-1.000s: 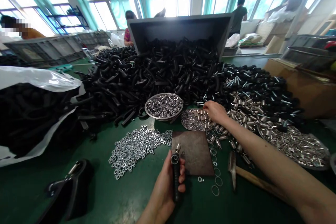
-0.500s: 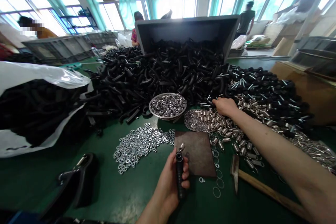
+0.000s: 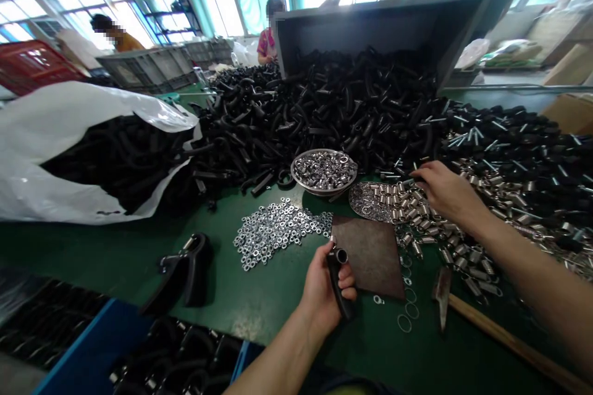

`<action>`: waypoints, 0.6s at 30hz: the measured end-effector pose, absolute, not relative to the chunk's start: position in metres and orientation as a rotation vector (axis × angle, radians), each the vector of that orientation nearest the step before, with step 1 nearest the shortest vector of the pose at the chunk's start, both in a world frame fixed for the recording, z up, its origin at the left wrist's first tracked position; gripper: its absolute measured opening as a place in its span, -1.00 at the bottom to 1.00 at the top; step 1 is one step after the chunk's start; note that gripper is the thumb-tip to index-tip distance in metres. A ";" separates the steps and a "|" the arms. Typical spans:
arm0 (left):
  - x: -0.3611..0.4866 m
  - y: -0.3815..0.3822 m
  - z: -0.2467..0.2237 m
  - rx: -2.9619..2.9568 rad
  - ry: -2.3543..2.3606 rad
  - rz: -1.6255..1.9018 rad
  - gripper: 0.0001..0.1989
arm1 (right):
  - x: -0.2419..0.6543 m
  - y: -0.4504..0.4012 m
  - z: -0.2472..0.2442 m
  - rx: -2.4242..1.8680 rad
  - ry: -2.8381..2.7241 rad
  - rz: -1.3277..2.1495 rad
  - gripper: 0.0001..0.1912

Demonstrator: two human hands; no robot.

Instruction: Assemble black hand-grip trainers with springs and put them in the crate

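Note:
My left hand (image 3: pixel 327 287) is wrapped round a black handle (image 3: pixel 340 287), its hollow round end tilted up. A small metal piece shows by the thumb at its top. At the right, my right hand (image 3: pixel 447 191) is closed in a pinch above the edge of a heap of metal springs (image 3: pixel 419 213), close to black parts with bolts (image 3: pixel 472 136). What its fingertips hold is too small to make out. A brown square plate (image 3: pixel 368 256) lies between the hands, with loose nuts (image 3: pixel 278 231) to its left and a dish of metal rings (image 3: pixel 324 171) behind.
A grey bin (image 3: pixel 370 21) lies tipped behind a pile of black handles (image 3: pixel 324 105). A hammer (image 3: pixel 500 336) rests at right, beside thin rings (image 3: pixel 404 323). At left are a white sack (image 3: pixel 41 148), a black assembled part (image 3: pixel 185 271) and a blue crate (image 3: pixel 88 345). People are in the background.
The view has swung left and down, bringing the blue crate into sight. My left hand has tilted the handle. My right hand has drawn back slightly from the bolts, fingers pinched.

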State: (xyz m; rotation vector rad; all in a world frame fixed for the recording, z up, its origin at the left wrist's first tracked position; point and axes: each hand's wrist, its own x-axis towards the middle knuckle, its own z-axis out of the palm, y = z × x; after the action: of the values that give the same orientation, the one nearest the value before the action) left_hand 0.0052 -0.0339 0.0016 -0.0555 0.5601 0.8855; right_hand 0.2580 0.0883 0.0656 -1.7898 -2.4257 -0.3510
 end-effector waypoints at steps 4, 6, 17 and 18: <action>0.009 -0.035 0.003 -0.055 0.593 0.938 -0.69 | 0.214 0.005 0.069 -1.293 -2.175 0.277 -0.78; 0.014 -0.037 0.006 -0.050 0.609 0.986 -0.70 | 0.193 -0.028 0.063 -1.166 -2.129 0.436 -0.76; 0.032 -0.067 -0.001 0.256 0.875 1.268 -0.74 | 0.138 -0.063 0.027 -1.391 -1.912 0.652 -0.72; 0.030 -0.068 -0.002 0.301 0.901 1.286 -0.75 | 0.138 -0.064 0.028 -1.442 -1.877 0.777 -0.71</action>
State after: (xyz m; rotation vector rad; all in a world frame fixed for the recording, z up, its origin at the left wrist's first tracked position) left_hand 0.0303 -0.0678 -0.0015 0.3007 0.9006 1.2862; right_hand 0.1377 -0.0641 0.0284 -1.4421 -1.8769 0.7773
